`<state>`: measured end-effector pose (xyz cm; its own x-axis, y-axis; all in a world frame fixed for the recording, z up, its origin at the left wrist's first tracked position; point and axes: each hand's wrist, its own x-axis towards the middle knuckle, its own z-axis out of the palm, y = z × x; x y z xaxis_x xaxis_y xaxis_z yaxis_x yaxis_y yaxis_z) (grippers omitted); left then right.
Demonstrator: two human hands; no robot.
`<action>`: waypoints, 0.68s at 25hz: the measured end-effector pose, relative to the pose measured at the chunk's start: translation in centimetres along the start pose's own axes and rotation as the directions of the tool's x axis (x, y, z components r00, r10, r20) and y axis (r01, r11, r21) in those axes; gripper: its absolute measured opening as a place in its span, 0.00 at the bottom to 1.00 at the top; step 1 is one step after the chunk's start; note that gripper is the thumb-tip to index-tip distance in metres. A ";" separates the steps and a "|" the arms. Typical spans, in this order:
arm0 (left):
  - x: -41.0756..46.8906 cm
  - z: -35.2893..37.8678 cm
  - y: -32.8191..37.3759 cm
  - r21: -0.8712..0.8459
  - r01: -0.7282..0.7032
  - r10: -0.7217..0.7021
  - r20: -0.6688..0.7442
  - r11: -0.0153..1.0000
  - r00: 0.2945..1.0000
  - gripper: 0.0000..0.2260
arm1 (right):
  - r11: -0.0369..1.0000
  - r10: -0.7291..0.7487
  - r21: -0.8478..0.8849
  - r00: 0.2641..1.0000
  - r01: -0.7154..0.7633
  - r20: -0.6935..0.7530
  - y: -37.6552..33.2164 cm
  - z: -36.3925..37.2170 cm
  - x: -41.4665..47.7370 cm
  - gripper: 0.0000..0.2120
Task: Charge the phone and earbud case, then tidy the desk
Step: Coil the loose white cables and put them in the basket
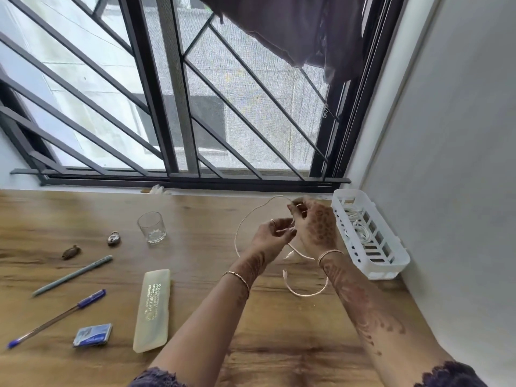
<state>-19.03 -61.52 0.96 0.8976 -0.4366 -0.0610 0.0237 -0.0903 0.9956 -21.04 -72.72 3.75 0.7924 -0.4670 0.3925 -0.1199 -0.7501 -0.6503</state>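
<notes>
A thin white charging cable (pixel 245 223) loops over the wooden desk (pixel 251 331), held up by both hands near the back right. My left hand (pixel 275 233) pinches the cable at its lower part. My right hand (pixel 314 224) grips it just above, fingers curled around the strand. The cable's loose end (pixel 284 273) curls down onto the desk below my wrists. A white slotted basket (pixel 391 261) by the right wall holds more coiled white cables (pixel 360 227). No phone or earbud case is visible.
On the left lie a clear glass (pixel 152 227), a small padlock (pixel 114 238), a brown figurine (pixel 71 252), a grey pen (pixel 72 275), a blue pen (pixel 55 318), a blue eraser box (pixel 92 335) and a cream case (pixel 153 307). The barred window (pixel 178 107) runs behind the desk.
</notes>
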 end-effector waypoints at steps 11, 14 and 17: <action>0.4 -1.1 1.6 -0.368 0.063 -0.077 -0.024 0.928 0.997 0.12 | 1.000 -0.016 0.000 0.999 0.016 -0.045 1.0 -0.6 2.5 0.05; 0.8 -1.5 1.9 -0.413 0.045 -0.077 -0.061 0.910 0.995 0.11 | 0.999 0.051 -0.017 0.998 -0.051 0.034 1.3 0.2 2.3 0.06; 1.3 -2.0 2.0 -0.428 0.011 -0.062 -0.105 0.904 0.993 0.14 | 0.998 0.054 0.010 0.988 -0.056 0.144 1.0 0.7 2.1 0.10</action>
<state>-16.96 -60.46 3.05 0.9357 -0.3337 -0.1149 0.2198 0.2963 0.9295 -19.13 -74.15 3.46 0.8626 -0.4346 0.2591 -0.1581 -0.7179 -0.6779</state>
